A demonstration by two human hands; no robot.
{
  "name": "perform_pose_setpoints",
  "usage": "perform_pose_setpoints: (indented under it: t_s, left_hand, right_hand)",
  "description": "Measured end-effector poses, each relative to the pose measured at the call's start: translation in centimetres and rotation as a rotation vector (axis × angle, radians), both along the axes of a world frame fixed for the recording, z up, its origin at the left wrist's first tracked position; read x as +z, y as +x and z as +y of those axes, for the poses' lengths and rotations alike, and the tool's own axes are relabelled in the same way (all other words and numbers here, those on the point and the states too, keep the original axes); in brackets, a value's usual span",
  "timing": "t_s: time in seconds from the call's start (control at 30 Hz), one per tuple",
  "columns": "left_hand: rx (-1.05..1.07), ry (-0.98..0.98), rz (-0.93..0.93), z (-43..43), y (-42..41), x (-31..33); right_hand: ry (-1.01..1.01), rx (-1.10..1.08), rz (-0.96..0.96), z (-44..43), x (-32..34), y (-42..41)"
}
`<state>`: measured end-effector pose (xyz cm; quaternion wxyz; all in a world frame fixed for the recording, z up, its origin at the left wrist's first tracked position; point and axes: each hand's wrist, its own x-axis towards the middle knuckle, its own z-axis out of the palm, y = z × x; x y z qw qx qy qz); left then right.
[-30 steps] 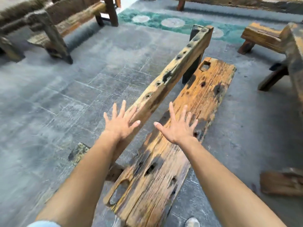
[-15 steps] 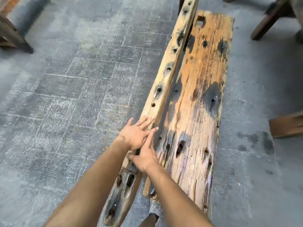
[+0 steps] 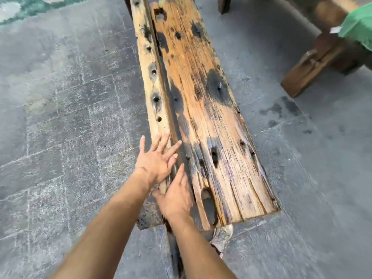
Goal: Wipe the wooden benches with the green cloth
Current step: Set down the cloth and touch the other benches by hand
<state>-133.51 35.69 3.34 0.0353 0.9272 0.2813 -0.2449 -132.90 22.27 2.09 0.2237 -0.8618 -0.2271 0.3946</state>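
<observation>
At far right, draped over a dark timber table (image 3: pixel 322 55), well apart: soft, light green cloth (image 3: pixel 360 29), likely best gathered mid-fold; left hand (image 3: pixel 157 160), fingers spread, and right hand (image 3: pixel 177 196) lie flat, empty, on the pale holed rail (image 3: pixel 153 87) of the weathered orange plank bench (image 3: pixel 211 117).

Both arms extended, palms down.
Left hand (image 3: pixel 156 161), fingers spread, rests on the worktop rail (image 3: pixel 153 87); right hand (image 3: pixel 175 197), fingers straight, touches the rail's near end.

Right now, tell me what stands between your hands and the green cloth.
The left hand and right hand rest on the rail. The green cloth lies on another bench, far right. Between them: only the wide plank and open floor.
</observation>
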Motion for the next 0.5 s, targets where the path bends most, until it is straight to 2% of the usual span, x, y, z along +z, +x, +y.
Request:
perform_pose_setpoints:
  t_s: [0.03,0.1,0.13,0.2,0.3,0.43,0.5]
  left_hand:
    - [-0.104,0.011,-0.005,-0.1,0.3,-0.3]
    - [-0.165,0.033,-0.033,-0.1,0.5,-0.4]
    - [-0.267,0.048,-0.036,1.0,0.8,-0.5]
    - [-0.341,0.049,-0.056,2.2,0.5,-0.3]
    - [-0.589,0.07,-0.011,5.7,-0.2,-0.2]
    - [-1.002,0.053,0.083,9.6,3.6,-0.8]
    - [-1.18,0.015,0.02,10.4,4.7,-1.4]
  right_hand:
    - [-0.017,-0.087,-0.045,-0.4,-0.8,-1.0]
    - [-0.043,-0.084,-0.13,-0.8,-1.2,-0.8]
    - [-0.061,-0.137,-0.158,-0.2,-1.7,-1.5]
    - [-0.068,-0.091,-0.218,-0.3,-2.1,-1.1]
    - [-0.054,-0.064,-0.226,0.5,-2.9,-2.9]
    - [-0.101,-0.102,-0.222,1.1,-3.2,-3.3]
    - [-0.129,-0.106,-0.227,1.1,-3.2,-3.3]
